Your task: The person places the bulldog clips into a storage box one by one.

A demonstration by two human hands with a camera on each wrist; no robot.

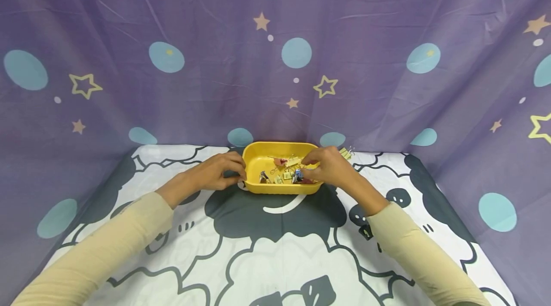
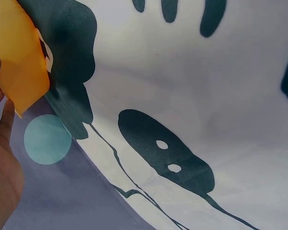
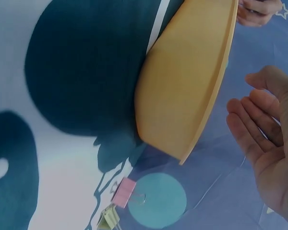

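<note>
A yellow plastic bin (image 1: pixel 254 165) stands at the far side of the table, holding several binder clips (image 1: pixel 287 175) in yellow, red, blue and dark colours. My left hand (image 1: pixel 219 170) grips the bin's left end, thumb and fingers at the rim; the left wrist view catches only part of that hand (image 2: pixel 5 163). Over the bin's right end is my right hand (image 1: pixel 330 167), reaching toward the clips with loosely bent fingers. From the right wrist, this hand (image 3: pixel 266 129) appears above the rim, thumb apart from the fingers and nothing between them.
Outside the bin's right end lie a yellow binder clip (image 1: pixel 346 153) and a pink binder clip (image 3: pixel 124 192), close to the purple curtain (image 1: pixel 370 110). The curtain rises directly behind the bin. A white cloth (image 1: pixel 189 248) with dark cartoon sheep covers the table.
</note>
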